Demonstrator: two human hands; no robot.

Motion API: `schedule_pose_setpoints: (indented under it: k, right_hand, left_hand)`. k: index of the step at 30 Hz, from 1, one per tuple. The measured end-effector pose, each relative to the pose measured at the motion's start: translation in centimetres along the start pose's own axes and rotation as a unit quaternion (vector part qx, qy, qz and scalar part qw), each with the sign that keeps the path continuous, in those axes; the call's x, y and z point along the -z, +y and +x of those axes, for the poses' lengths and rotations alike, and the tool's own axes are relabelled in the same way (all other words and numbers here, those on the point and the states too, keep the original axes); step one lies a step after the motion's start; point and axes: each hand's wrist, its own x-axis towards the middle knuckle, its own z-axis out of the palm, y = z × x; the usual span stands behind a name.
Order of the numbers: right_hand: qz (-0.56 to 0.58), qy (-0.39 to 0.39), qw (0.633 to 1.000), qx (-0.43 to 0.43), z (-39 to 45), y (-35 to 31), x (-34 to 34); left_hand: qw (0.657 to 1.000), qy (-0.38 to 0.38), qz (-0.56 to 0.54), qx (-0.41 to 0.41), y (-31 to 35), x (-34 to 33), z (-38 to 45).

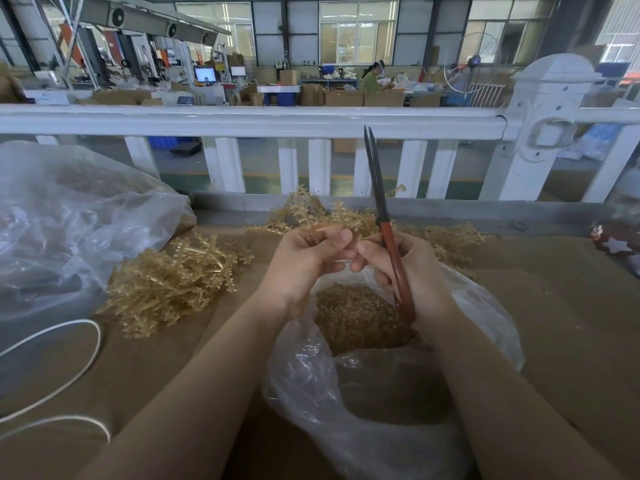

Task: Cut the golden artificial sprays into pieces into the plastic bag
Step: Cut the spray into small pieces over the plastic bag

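Left hand pinches spray; right hand grips upright scissors.

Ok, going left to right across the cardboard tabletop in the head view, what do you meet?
White looped cord → crumpled clear plastic bag → loose pile of golden artificial sprays → left hand → red-handled scissors → small red ornament with a white star.
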Motion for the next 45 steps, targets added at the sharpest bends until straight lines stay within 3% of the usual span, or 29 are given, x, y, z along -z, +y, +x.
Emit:
schedule_pose_setpoints:
  k: [10, 14, 18, 26, 45]
  right_hand:
    - [-0.108, 0.02, 0.994, -0.002, 0.4, 0.7, 0.1]
    - [-0.236, 0.061, 0.97, 0.003, 0.6, 1.1, 0.4]
    - [-0.291, 0.078, 0.953, 0.029, 0.4, 1.3, 0.2]
    - [-0.428, 0.076, 0.897, 0.084, 0.2, 1.6, 0.4]
    - [-0.481, 0.099, 0.862, 0.123, 0.1, 1.2, 0.1]
  left_hand:
    - [0.998, 0.032, -0.011, -0.055, -0.1, 0.2, 0.3]
    - [0.994, 0.07, -0.063, -0.055, 0.2, 0.7, 0.5]
    - [0.991, 0.07, -0.101, -0.057, 0.3, 1.3, 0.6]
    - [0.991, 0.045, -0.072, -0.104, -0.1, 1.9, 0.8]
    - [0.99, 0.028, -0.055, -0.128, -0.1, 2.2, 0.6]
